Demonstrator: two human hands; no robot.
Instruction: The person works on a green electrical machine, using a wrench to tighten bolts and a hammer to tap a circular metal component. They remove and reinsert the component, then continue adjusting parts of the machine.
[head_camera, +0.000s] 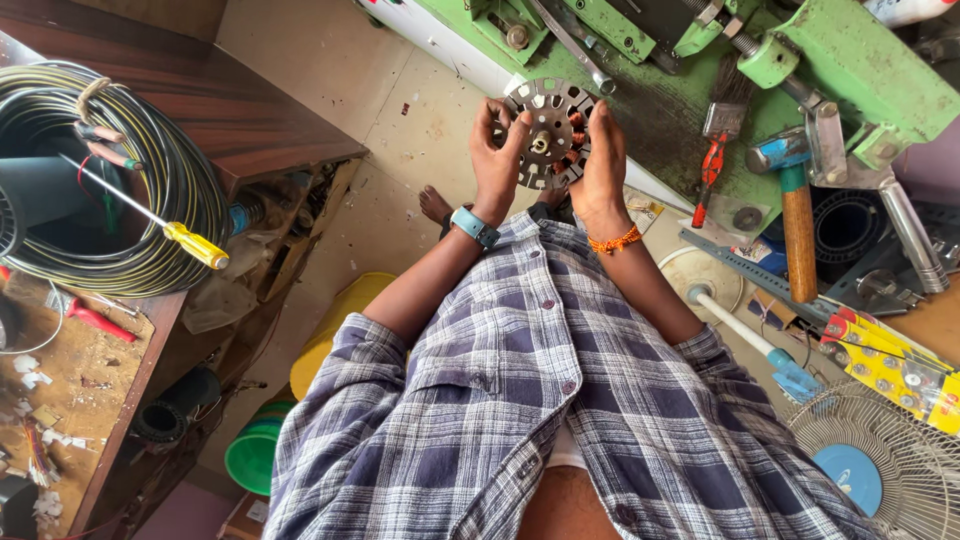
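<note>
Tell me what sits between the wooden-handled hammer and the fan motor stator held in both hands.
In the head view, a red-handled paintbrush lies on the green bench between the hammer and the stator.

Motor stator between both hands, workbenches either side.
Round slotted metal motor stator (548, 132) held between left hand (497, 155) and right hand (602, 165); wooden-handled hammer (795, 215) on bench to right; coiled black-and-yellow cable (150, 170) on table to left.

Green surface (660, 110) carries a hammer (797, 215), a brush (727, 100) and red pliers (709, 175); the wooden surface (75, 385) on the left bears a cable coil (150, 200), a yellow-handled screwdriver (195, 245) lying on it, and paper scraps (40, 440).
</note>
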